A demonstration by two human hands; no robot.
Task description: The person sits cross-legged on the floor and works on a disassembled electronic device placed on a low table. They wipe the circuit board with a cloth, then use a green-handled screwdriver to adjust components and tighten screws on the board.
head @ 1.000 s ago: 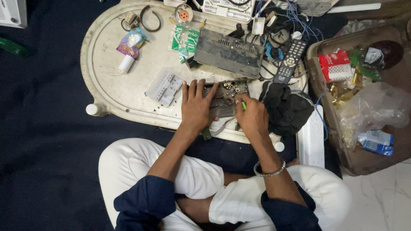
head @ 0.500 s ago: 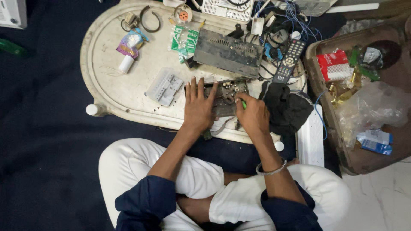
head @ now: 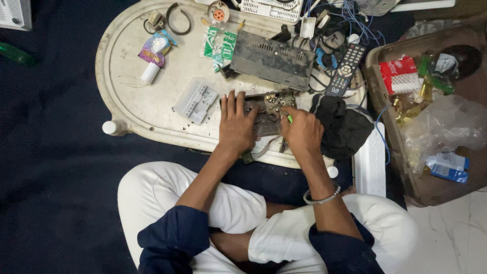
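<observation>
Mid-repair, by the look of it: on the white oval tray table, near its front edge, a bare circuit board, pinned flat under the left hand with fingers spread and open, nothing clasped. Just beside it, the right hand curled shut around a green-handled tool, tip at the board's right side. Next, probably steady pressure and fine tip placement.

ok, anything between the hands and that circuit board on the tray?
Nothing visible. The left hand lies flat on the circuit board, and the right hand touches its right edge, pinching a small green tool. The black cloth sits to the right, clear of the board.
</observation>
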